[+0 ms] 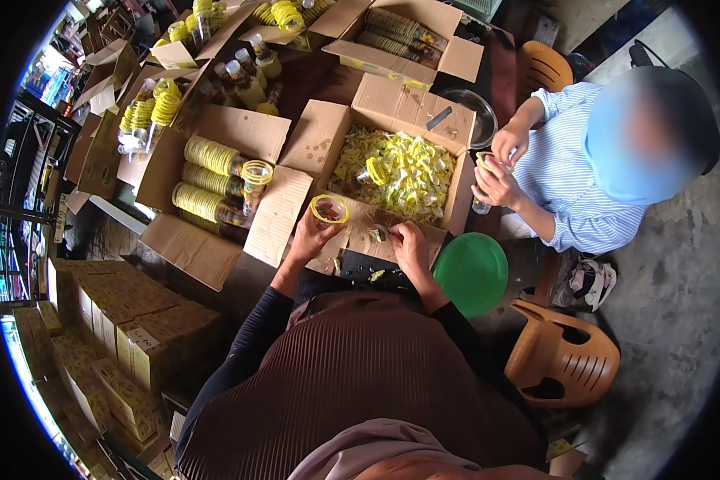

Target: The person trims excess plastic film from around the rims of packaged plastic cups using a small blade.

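Note:
My left hand (pixel 315 238) is wrapped round a clear plastic cup (pixel 329 210) with a yellow rim, its mouth facing up and reddish-brown contents inside. To its right, my right hand (pixel 410 250) has its fingers pinched together at a small dark-and-yellow packet (pixel 378 234), over the near flap of an open cardboard box. Many small yellow packets (pixel 408 172) fill that cardboard box (pixel 461 188), and a few yellow rings or lids lie on them. Just left of my left hand, another yellow-rimmed cup (pixel 256 173) stands by a box of stacked cups.
Rows of yellow-rimmed cups (pixel 208 176) lie in the left box. Filled bottles (pixel 244 80) and more cartons stand behind. A green basin (pixel 471 274) and an orange chair (pixel 564 354) are at right. A co-worker (pixel 572 152) holds a clear cup. Stacked cartons (pixel 168 344) sit lower left.

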A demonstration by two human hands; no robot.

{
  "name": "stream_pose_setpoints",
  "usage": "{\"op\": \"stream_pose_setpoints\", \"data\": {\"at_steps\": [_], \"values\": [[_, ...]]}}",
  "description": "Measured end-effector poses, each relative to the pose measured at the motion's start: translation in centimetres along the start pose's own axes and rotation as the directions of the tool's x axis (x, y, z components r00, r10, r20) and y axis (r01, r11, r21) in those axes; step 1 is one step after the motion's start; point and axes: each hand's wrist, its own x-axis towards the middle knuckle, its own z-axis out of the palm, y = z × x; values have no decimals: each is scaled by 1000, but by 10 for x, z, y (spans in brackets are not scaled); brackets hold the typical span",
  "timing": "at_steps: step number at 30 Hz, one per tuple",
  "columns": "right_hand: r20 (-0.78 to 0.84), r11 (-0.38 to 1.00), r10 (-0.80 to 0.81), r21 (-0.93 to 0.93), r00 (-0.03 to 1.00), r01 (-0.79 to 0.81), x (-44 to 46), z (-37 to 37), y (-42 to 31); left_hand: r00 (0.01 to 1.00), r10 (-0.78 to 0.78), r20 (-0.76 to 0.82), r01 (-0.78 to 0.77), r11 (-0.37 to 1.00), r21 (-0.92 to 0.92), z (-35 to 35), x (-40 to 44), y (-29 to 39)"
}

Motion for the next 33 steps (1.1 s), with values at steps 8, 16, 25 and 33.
{"op": "stream_pose_setpoints", "data": {"at_steps": [8,16,25,33], "values": [[98,988,-101,-106,990,112,-8,1,-4,993,-103,53,103,995,17,4,-20,3],[265,997,-56,-44,962,70,-55,-6,8,993,-71,92,70,998,5,0,-30,-8],[277,969,248,-53,928,-243,-103,19,67,977,-48,209,35,997,65,22,-26,-25],[110,932,255,-293,961,-214,-111,31,77,967,-110,230,123,991,-42,19,-23,-27]]}}
